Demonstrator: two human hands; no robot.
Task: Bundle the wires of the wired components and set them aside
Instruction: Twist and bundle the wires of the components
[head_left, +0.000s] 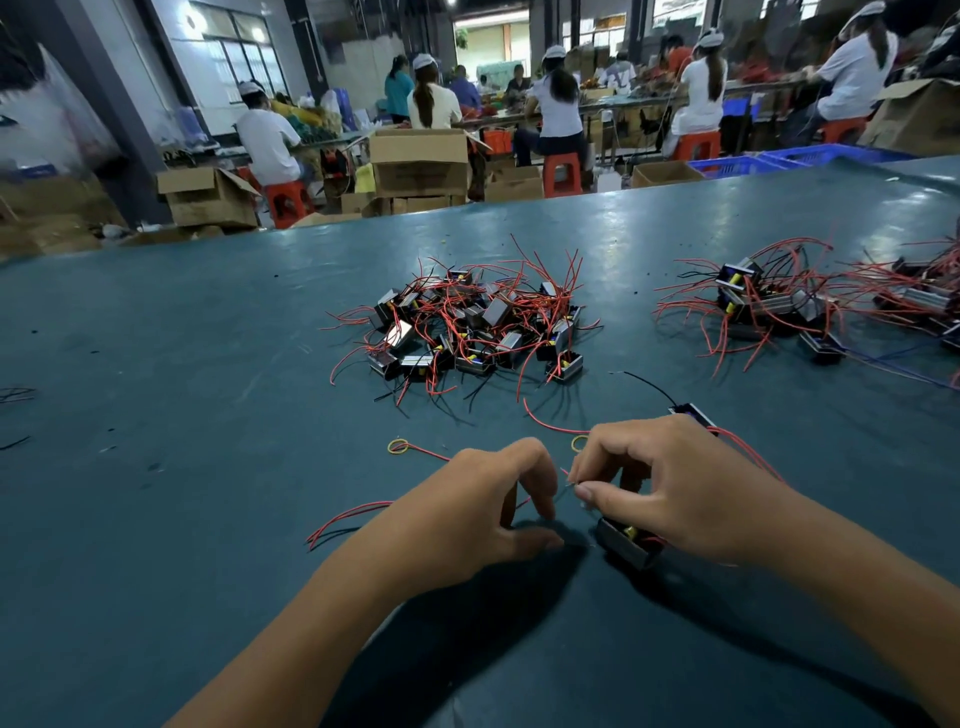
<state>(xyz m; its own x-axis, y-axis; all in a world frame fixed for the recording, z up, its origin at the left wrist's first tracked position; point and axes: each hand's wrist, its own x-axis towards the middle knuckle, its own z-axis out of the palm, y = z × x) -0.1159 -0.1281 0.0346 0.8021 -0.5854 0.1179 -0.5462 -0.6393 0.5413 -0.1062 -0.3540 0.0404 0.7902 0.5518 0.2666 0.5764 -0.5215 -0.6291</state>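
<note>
On the teal table (208, 519), thin red wires (574, 480) of a small black boxy component (626, 545) are pinched by the right hand (675, 493) while the left hand (488, 519) curls loosely, so gathering seems underway and a yellow rubber band (398, 446) is probably needed next.

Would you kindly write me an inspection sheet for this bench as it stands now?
Surface: teal table, a few dark specks.
Job's things: central pile of wired components, loose; second pile to the right; one component under the right hand.
Clutter: yellow rubber band near the left hand.
Grips: left hand fingertips down on the table; right hand pinching a thin wire.
Cables: red wires trailing left, unbundled.
Surroundings: cardboard boxes, seated workers behind.
</note>
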